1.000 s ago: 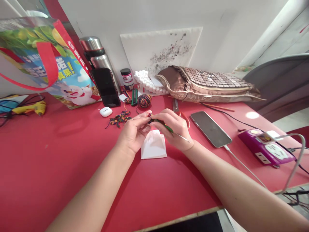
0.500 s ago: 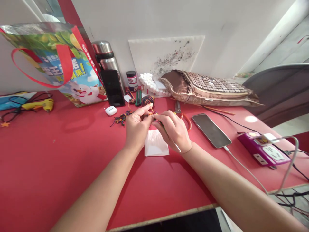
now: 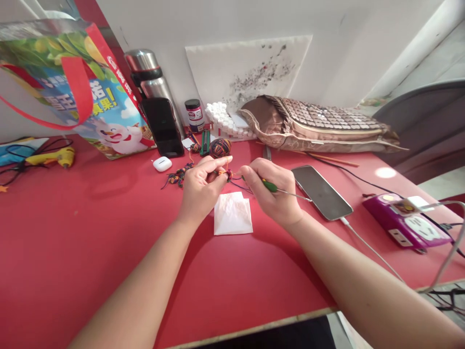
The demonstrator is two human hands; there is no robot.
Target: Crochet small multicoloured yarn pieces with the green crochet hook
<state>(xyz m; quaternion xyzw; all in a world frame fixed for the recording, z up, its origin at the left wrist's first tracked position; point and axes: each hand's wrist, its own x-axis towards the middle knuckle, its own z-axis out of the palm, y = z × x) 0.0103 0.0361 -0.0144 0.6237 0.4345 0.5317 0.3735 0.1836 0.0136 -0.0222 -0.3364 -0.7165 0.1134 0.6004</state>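
Note:
Pinched between the fingers of my left hand (image 3: 201, 189) is a small piece of multicoloured crochet work (image 3: 228, 174), with its yarn running over the raised index finger. My right hand (image 3: 274, 191) is closed round the green handle of a crochet hook (image 3: 269, 185); its metal shaft sticks out toward my wrist. A strand stretches between the two hands. Behind them lies a ball of variegated yarn (image 3: 220, 147). Left of my left hand rests a pile of crocheted yarn pieces (image 3: 178, 176). A folded white paper (image 3: 233, 215) lies on the table below both hands.
On the red table (image 3: 109, 252) stand a steel thermos (image 3: 156, 87), an upright black phone (image 3: 163, 127) and a shopping bag (image 3: 109, 116). A charging phone (image 3: 322, 192) and a purple power strip (image 3: 407, 223) lie right. A beaded cushion (image 3: 327, 123) sits behind, a glue gun (image 3: 54, 156) far left.
My right hand has drawn away to the right from my left hand with the crochet hook, opening a gap spanned by yarn. The camera view has shifted slightly.

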